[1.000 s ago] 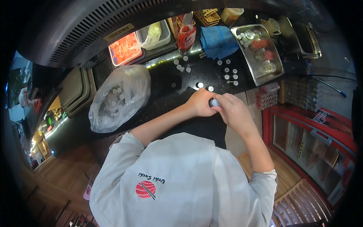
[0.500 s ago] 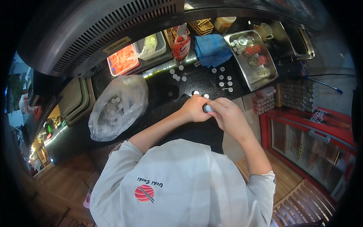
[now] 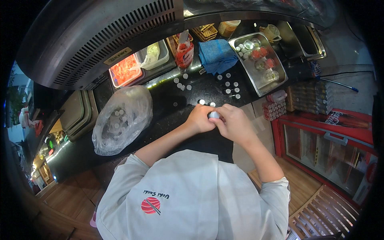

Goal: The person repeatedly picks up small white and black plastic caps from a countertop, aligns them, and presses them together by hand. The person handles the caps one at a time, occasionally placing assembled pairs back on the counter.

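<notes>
My left hand (image 3: 199, 119) is closed around a small dark bottle with a white cap (image 3: 213, 115). The thumb and fingers of my right hand (image 3: 238, 125) grip it from the right, at the cap. Just beyond my left hand, two more white-capped little bottles (image 3: 212, 104) stand on the black counter. Farther off to the right is a group of several capped bottles (image 3: 227, 84). Loose white caps (image 3: 183, 87) lie to the left of that group. A clear plastic bag (image 3: 138, 130) with white caps in it rests on the counter at the left.
A steel tray (image 3: 262, 89) with glass jars and small white-topped items sits at the far right, beside a folded blue cloth (image 3: 216, 54). Food tubs (image 3: 138, 75) and a red squeeze bottle (image 3: 185, 54) line the back. A vented metal housing (image 3: 116, 38) overhangs the far left.
The view has shifted slightly, so the counter items appear farther left. Both hands stay together on the same small bottle, its white cap showing between them.
</notes>
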Available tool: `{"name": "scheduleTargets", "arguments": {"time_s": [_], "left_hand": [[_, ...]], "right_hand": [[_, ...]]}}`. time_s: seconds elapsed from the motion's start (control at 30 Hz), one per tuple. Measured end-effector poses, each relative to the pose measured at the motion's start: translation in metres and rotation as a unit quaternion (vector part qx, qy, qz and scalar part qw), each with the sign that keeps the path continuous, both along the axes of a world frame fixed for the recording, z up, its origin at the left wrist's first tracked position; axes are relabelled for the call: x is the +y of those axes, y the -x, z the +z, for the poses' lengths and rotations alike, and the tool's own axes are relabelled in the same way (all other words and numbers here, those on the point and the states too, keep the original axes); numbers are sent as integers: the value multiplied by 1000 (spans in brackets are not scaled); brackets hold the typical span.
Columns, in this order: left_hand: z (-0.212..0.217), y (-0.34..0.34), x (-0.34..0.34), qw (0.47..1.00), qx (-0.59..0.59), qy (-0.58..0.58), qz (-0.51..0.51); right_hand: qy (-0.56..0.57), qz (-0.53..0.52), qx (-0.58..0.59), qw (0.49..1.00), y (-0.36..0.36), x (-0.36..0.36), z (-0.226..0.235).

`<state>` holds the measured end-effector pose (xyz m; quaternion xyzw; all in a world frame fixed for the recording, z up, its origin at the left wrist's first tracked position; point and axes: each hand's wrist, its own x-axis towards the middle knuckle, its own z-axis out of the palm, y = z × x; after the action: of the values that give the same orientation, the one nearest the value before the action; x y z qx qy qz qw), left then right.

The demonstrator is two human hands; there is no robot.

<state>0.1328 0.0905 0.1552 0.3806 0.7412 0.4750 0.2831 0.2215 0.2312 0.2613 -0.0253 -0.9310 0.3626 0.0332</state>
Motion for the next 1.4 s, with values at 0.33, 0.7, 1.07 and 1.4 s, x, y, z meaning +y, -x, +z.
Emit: {"name": "scheduleTargets", "arguments": {"time_s": [0.33,0.7,1.07,1.4], "left_hand": [[-9,23,-7,943,-186,-88,-261],[20,-2,9,993,-114,-43,10],[28,12,14,999,-21,-40,-4],[23,17,21,992,-5,-94,-84]], "right_hand": [[-7,179,-36,983,3,20,20],[-26,-4,-24,999,2,1,10],[33,22,9,999,13,17,16],[-22,33,-13,999,4,26,25]]}}
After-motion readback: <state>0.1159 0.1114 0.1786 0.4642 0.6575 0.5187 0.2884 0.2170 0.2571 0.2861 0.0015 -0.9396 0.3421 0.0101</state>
